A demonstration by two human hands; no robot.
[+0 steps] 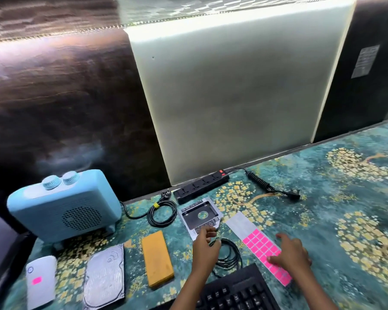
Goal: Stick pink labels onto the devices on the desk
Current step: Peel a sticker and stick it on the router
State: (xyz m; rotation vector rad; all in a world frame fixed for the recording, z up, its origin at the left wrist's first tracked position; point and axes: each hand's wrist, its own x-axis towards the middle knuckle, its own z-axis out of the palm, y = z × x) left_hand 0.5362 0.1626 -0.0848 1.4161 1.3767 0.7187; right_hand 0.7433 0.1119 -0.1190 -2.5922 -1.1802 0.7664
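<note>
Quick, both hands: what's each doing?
Left hand: fingers pinched over the silver metal drive caddy; contents unclear.
Right hand: open, flat on the pink label sheet.

Dim, soft-focus wide-angle view; glare on the pale wall panel [222, 97], edges bowed and smeared.

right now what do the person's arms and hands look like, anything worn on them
Both forearms are bare as far as the frame shows: no sleeve edge is visible. The left hand and the right hand wear no gloves, and no watch, bracelet or ring can be made out, though the picture is slightly blurred. The fingers are uncovered.
</note>
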